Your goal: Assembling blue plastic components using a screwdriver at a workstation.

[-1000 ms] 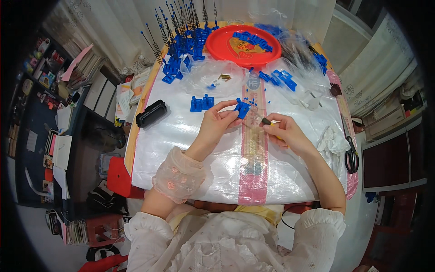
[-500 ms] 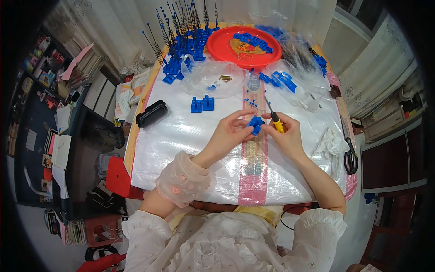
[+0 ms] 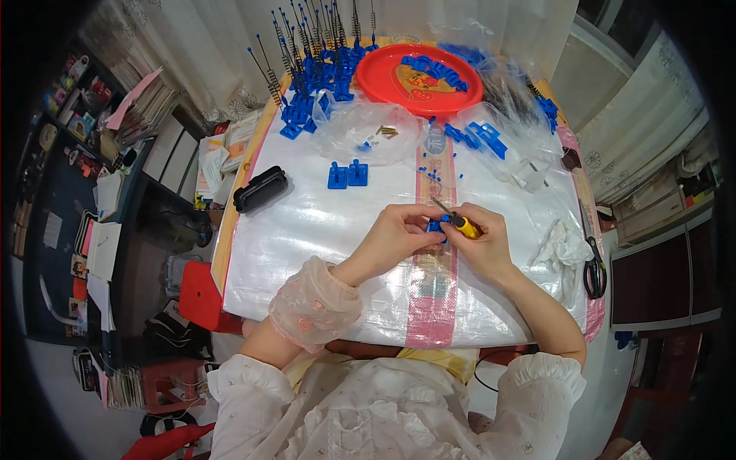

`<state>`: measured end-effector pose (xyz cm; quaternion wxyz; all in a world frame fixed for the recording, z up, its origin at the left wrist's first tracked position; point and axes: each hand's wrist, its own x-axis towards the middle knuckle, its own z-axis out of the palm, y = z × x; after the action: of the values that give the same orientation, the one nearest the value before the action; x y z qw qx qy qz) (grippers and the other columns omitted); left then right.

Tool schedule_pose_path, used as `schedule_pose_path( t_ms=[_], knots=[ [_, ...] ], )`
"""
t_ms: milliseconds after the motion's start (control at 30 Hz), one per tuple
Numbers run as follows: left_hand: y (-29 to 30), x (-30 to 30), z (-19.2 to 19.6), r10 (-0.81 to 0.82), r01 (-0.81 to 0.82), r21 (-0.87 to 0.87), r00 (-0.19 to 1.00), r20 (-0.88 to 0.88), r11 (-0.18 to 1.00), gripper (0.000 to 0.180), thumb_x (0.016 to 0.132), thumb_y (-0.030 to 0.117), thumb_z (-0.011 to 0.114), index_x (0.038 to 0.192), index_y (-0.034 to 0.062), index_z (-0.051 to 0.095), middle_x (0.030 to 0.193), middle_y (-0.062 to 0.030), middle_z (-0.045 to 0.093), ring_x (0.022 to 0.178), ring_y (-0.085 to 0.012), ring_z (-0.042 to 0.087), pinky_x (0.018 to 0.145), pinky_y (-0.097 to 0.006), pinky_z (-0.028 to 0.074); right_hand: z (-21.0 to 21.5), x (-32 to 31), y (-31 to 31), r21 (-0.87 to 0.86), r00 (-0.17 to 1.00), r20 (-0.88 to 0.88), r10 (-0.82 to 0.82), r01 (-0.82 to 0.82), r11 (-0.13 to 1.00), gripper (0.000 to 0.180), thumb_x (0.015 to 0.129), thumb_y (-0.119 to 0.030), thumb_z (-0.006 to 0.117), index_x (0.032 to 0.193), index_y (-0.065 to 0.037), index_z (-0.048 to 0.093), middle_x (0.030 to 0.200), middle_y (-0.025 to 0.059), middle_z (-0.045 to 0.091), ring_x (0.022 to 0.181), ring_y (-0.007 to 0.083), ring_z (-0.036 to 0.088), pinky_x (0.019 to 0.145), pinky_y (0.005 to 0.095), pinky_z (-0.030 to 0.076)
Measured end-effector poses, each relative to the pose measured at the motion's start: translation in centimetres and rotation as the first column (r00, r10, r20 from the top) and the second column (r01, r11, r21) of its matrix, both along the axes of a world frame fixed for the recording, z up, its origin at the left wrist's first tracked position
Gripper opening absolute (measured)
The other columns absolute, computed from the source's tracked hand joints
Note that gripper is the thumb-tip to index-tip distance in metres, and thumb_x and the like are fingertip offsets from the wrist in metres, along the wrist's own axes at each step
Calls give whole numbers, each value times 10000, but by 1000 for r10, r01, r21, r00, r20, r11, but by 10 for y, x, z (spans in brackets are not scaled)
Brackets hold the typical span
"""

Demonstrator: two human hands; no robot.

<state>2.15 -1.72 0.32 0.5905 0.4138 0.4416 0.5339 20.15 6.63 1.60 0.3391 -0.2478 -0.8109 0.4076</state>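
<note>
Between my two hands, above the white woven sheet, is a small blue plastic part [image 3: 435,227]. My left hand [image 3: 405,228] pinches it from the left with thumb and fingers. My right hand [image 3: 483,236] is closed around a screwdriver [image 3: 466,228] with a yellow and black handle; its shaft points up and to the left. The right fingertips also reach the blue part's right side, and the fingers partly cover it. Two blue square pieces with upright pegs [image 3: 348,175] stand farther off to the left. Tiny blue caps [image 3: 433,173] lie scattered beyond my hands.
Blue bases with black springs [image 3: 314,69] crowd the back left. A red round tray [image 3: 376,86] holds blue parts. Brass-coloured pins [image 3: 388,132] lie on a clear plastic bag [image 3: 337,138]. A black case [image 3: 261,189] sits left; scissors [image 3: 594,268] and crumpled white tissue [image 3: 563,244] lie right.
The screwdriver has tilted from nearly upright to leaning left, its handle lower in my right hand. Both hands have drawn closer together around the blue part and slightly nearer to me.
</note>
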Motion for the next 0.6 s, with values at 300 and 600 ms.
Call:
schedule_pose_path(
  t_ms=[300,600],
  knots=[
    [7,-25,4,308,-272,162,909,-279,949,287,905,3,653,1192,4,645,919,-30,679,743,-59,603,650,-208,497,-3,0,11,-278,990,-118,-73,37,960,316,916,-50,679,1220,-9,601,831,6,623,746,48,525,659,222,417],
    [15,-51,-8,454,-402,212,794,-404,891,273,910,-14,631,1182,-5,612,964,-50,653,788,-86,633,657,-227,515,-4,1,10,-404,998,-64,-11,-15,915,239,945,-78,641,1165,-18,572,802,-9,604,701,34,474,620,214,370]
  ],
)
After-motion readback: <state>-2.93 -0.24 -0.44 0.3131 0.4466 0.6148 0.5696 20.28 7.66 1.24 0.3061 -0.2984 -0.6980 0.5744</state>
